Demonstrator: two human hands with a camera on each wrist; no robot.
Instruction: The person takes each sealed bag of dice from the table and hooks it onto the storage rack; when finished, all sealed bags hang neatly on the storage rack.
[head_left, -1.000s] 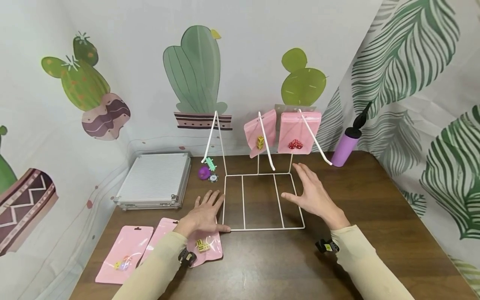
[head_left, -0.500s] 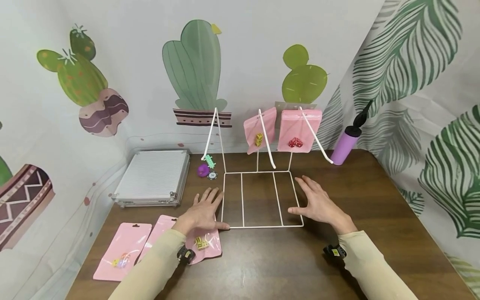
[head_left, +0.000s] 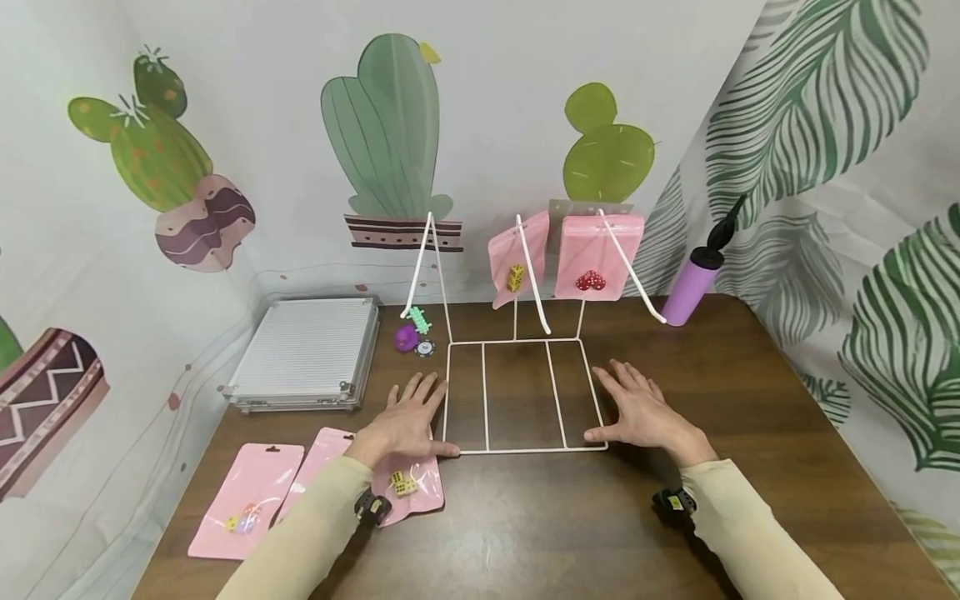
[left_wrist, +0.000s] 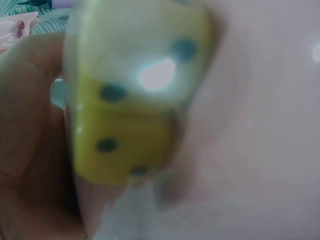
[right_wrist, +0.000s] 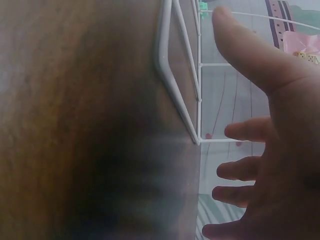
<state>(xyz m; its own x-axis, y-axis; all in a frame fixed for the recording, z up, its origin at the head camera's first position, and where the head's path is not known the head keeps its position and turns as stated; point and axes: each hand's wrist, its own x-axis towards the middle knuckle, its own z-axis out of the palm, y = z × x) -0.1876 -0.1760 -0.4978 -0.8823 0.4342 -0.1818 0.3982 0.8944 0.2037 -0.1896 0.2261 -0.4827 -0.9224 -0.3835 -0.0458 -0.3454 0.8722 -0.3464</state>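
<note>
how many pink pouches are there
5 glossy pink plastic pouches: two hang from the middle and right prongs of the white wire rack; three on the brown wooden table, two partly covered by the cream-sleeved left arm. Others may hide behind.

Silver case [head_left: 303, 346] on brown table [head_left: 525, 533], small purple object [head_left: 406, 338], perhaps a toy, beside round chip [head_left: 424, 347], purple cylinder [head_left: 686, 296]

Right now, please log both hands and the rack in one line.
left hand: by white rack, left side; right hand: right side; left hook: bare; other hooks: pink bags
</note>
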